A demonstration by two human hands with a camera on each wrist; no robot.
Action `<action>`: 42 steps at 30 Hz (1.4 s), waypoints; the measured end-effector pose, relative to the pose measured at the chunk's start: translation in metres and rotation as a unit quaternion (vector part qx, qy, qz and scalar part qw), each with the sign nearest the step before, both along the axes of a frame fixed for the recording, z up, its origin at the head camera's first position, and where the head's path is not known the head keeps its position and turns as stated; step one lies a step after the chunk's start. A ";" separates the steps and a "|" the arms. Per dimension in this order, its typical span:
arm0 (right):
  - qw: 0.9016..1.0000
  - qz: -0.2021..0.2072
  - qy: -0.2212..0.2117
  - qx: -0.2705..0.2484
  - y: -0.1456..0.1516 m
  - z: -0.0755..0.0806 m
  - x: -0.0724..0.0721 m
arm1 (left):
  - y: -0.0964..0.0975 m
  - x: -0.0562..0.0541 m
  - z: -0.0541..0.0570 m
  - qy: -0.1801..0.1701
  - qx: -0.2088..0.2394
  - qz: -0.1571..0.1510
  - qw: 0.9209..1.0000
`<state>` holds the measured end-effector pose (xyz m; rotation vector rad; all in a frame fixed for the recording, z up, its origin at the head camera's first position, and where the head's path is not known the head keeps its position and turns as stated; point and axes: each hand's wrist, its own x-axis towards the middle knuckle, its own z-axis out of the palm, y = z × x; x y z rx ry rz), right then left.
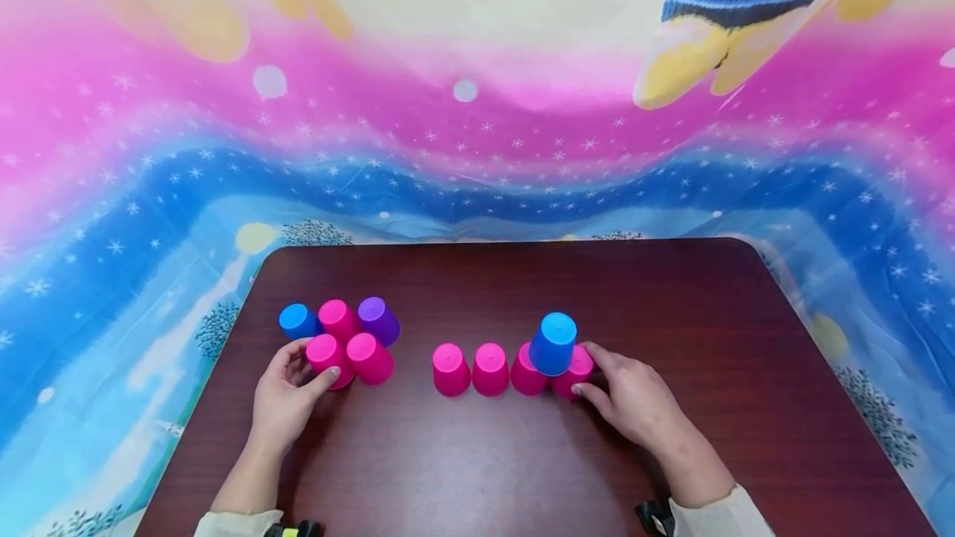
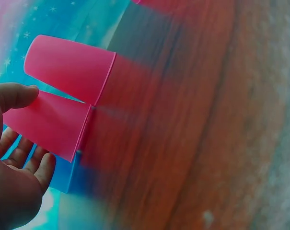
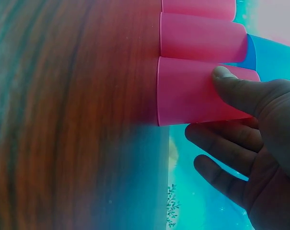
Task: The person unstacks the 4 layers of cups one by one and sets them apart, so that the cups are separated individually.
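Note:
My left hand (image 1: 282, 408) grips an upturned pink cup (image 1: 325, 352) between thumb and fingers, at the near left of a cluster. Close beside that cup stand another pink cup (image 1: 370, 359), a blue cup (image 1: 298, 321), a pink cup (image 1: 339, 320) and a purple cup (image 1: 379, 321). My right hand (image 1: 634, 396) pinches the pink cup (image 3: 192, 93) at the right end of a row, thumb on its near side. A lighter blue cup (image 1: 554, 345) sits upside down over this cup and its pink neighbour (image 1: 525, 371).
Two more upturned pink cups, a left one (image 1: 451, 370) and a right one (image 1: 490, 370), continue the row leftward on the dark brown table (image 1: 462, 462). A printed cloth backdrop (image 1: 477, 139) hangs behind the table and along its sides.

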<state>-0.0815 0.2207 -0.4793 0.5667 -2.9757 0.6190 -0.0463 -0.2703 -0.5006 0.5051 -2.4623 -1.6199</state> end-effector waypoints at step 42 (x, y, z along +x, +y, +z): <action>1.000 0.003 0.001 0.003 0.001 0.001 -0.001 | 0.017 -0.001 0.048 0.100 -0.013 0.009 0.995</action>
